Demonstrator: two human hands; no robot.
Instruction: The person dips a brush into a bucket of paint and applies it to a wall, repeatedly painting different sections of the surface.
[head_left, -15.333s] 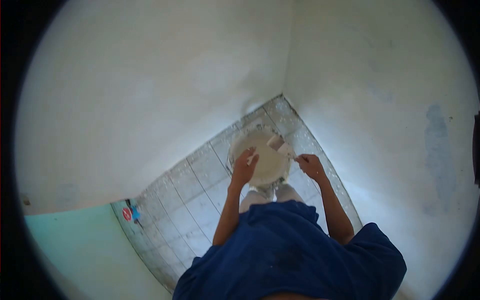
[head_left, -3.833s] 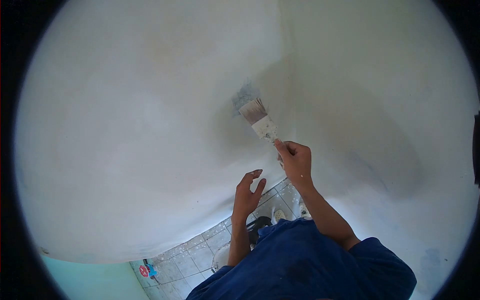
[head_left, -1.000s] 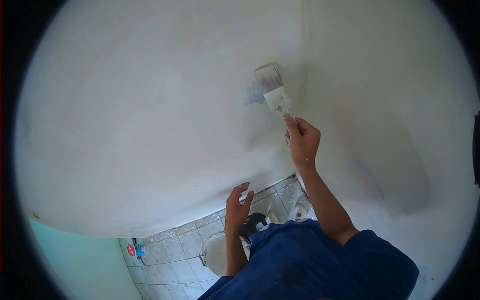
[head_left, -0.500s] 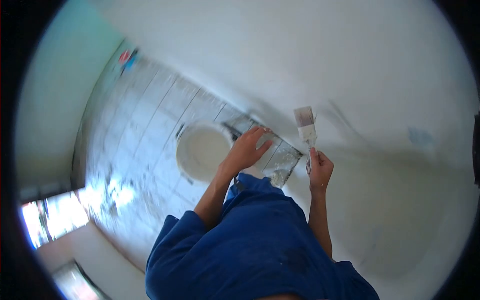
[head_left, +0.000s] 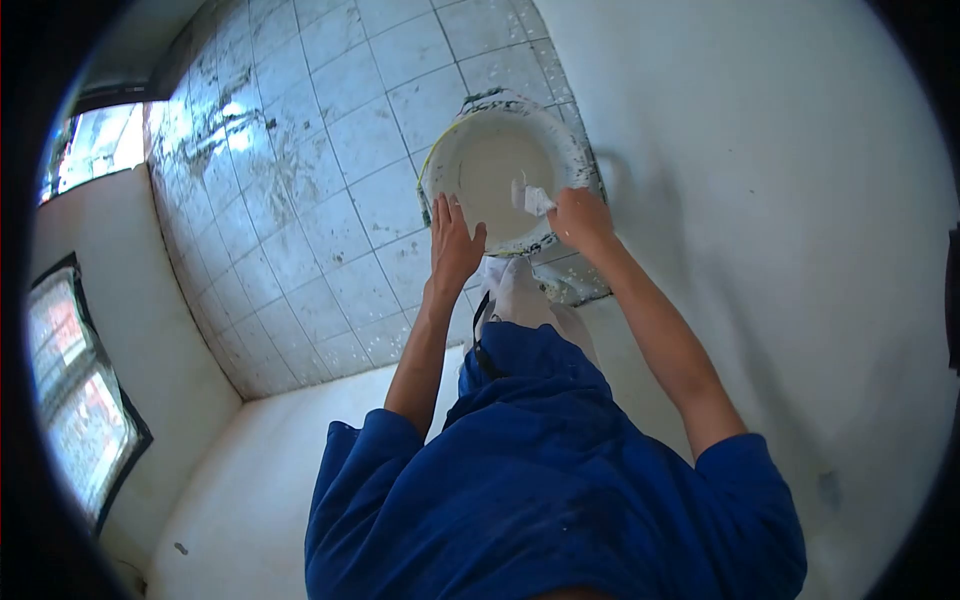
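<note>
A round bucket (head_left: pixel 573 140) of whitish liquid stands on the tiled floor, its rim spattered. My right hand (head_left: pixel 582 218) is closed round the handle of a paintbrush (head_left: pixel 532 198), which is over the bucket's opening on the right side. Whether the bristles touch the liquid I cannot tell. My left hand (head_left: pixel 455 243) is at the near left edge of the bucket, with its fingers stretched out and nothing held. A dark handle fitting shows at the bucket's far edge.
Stained tiles (head_left: pixel 340 215) spread to the left. A pale wall (head_left: pixel 760 200) rises close on the right. Two bright openings, one of them a dark-framed window (head_left: pixel 85 380), are at the left. White-clad legs (head_left: pixel 520 295) are just below the bucket.
The view has turned toward the bucket. My right hand has brought the brush from beside the wall to over the bucket. My left hand is now at the bucket's near left edge.
</note>
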